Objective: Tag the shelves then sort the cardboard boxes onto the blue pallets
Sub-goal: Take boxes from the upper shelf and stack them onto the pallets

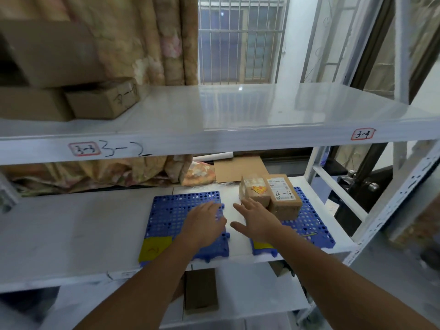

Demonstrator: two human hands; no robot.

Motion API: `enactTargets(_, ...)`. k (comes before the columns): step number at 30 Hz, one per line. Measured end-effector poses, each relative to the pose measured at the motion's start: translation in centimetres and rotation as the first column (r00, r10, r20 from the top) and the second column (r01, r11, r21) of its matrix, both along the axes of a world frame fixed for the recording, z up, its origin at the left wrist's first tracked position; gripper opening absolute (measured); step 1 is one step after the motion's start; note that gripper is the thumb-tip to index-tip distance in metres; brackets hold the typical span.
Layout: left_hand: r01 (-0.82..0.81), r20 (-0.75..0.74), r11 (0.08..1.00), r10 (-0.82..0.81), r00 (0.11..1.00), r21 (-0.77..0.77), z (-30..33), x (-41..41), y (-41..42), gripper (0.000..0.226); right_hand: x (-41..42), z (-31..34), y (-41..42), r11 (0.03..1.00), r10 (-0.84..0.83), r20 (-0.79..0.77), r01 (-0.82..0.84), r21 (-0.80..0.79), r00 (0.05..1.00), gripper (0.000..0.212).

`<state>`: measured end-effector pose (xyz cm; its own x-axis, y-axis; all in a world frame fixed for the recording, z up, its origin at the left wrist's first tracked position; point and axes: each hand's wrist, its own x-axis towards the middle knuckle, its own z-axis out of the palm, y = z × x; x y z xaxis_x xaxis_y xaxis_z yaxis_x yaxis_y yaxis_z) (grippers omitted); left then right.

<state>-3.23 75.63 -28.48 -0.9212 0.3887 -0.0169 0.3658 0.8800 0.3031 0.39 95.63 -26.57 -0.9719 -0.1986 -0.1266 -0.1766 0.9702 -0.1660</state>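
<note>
Two hands reach over the white middle shelf (71,234). The left hand (204,225), fingers spread flat, rests on the left blue perforated plastic pallet (171,210). The right hand (258,220), fingers apart, seems to touch the small brown cardboard boxes (273,194) on the right blue perforated pallet (314,225).

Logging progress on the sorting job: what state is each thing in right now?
Left hand: open, flat on the left pallet.
Right hand: open, beside the small box.
Right pallet: holds two boxes.
4-4 box: closed.
Upper shelf: tagged.
</note>
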Motion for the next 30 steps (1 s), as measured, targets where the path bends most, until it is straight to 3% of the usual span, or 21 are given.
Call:
enactTargets(12, -0.068, 0.017, 0.997, 0.067, 0.998, 0.027, 2.2, 6.9, -5.8, 0.062, 4.0, 2.5, -5.3, 0.990, 0.141, -0.007, -0.141, 0.030, 0.990, 0.070)
enactTargets(19, -0.160, -0.001, 0.981, 0.161, 0.987, -0.112, 4.0, 12.5, -10.2, 0.065, 6.8, 2.1, -8.5, 0.972, 0.234, 0.054, -0.235, 0.022, 0.971, 0.073)
enactTargets(23, -0.230, -0.024, 0.958, 0.229, 0.973, -0.170, 5.9, 15.6, -14.1, 0.066, 8.1, 3.4, -12.8, 0.949, 0.315, 0.052, -0.315, -0.004, 0.948, 0.071)
enactTargets(30, -0.396, -0.069, 0.912, 0.391, 0.918, -0.109, 8.2, 19.9, -23.9, 0.064, 9.4, 6.8, -23.0, 0.865, 0.498, -0.047, -0.492, 0.095, 0.866, 0.070)
